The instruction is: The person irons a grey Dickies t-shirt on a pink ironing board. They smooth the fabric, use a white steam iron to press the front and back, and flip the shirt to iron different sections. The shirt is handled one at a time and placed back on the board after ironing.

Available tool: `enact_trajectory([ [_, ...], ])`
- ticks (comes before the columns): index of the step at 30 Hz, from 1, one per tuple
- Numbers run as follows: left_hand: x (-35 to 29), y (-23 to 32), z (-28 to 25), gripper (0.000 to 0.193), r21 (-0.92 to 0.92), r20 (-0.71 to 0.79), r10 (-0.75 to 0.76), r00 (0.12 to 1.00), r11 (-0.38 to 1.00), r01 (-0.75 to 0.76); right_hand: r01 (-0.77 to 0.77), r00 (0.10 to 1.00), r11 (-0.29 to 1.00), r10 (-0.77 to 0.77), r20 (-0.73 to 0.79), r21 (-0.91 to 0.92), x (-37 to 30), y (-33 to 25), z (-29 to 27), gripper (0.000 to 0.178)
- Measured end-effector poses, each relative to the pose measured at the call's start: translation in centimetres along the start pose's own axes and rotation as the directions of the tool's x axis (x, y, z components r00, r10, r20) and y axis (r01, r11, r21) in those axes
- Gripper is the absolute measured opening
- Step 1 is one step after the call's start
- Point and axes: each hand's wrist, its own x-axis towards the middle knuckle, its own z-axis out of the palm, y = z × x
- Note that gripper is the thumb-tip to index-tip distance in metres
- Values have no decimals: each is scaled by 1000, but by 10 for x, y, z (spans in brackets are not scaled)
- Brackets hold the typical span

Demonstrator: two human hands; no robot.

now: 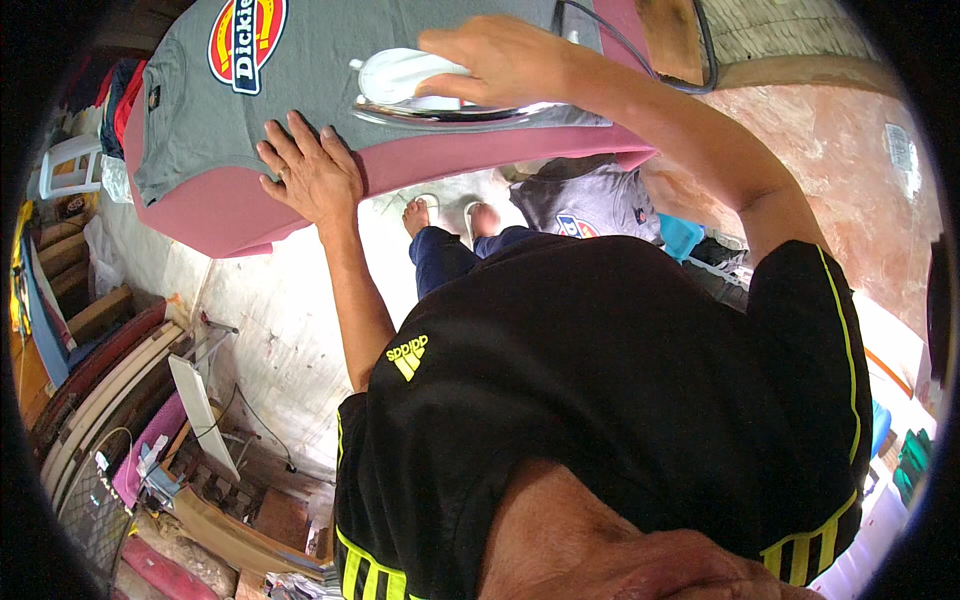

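Observation:
A grey T-shirt (320, 55) with a red, yellow and blue chest print lies spread over an ironing board with a pink cover (220, 212). My right hand (490, 62) is closed round the handle of a white clothes iron (392, 76), whose shiny metal base rests on the shirt near the board's close edge. To the left of the iron, my left hand (312, 170) lies flat with fingers spread, partly on the shirt and partly on the pink cover. Under my right palm, part of the iron is hidden.
Below the board's right part lies another grey shirt (590, 200), beside a light blue item (680, 236). A dark cord (640, 55) runs near the iron. At left stand a white plastic stool (70, 165) and stacked boards (110, 385). My sandalled feet (420, 214) are on the pale floor.

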Motion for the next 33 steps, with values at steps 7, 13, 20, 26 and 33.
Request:
enact_trajectory([
  [7, 4, 7, -8, 58, 29, 1, -15, 1000, 999, 15, -128, 948, 992, 121, -294, -5, -109, 34, -10, 35],
  [13, 5, 8, -12, 58, 27, 29, -39, 999, 999, 38, -260, 939, 963, 270, -212, 70, -59, 28, -16, 41],
  [20, 2, 7, -18, 59, 27, 105, -70, 992, 997, 68, -119, 989, 991, 113, -100, -54, 80, 26, -43, 42],
  [26, 5, 7, -24, 60, 30, 155, -59, 986, 998, 55, 71, 906, 976, -150, -396, -206, 193, 128, -67, 44],
  [33, 15, 6, -36, 61, 88, 260, -44, 964, 996, 22, -95, 915, 991, 52, -400, -90, 213, 132, -78, 45],
])
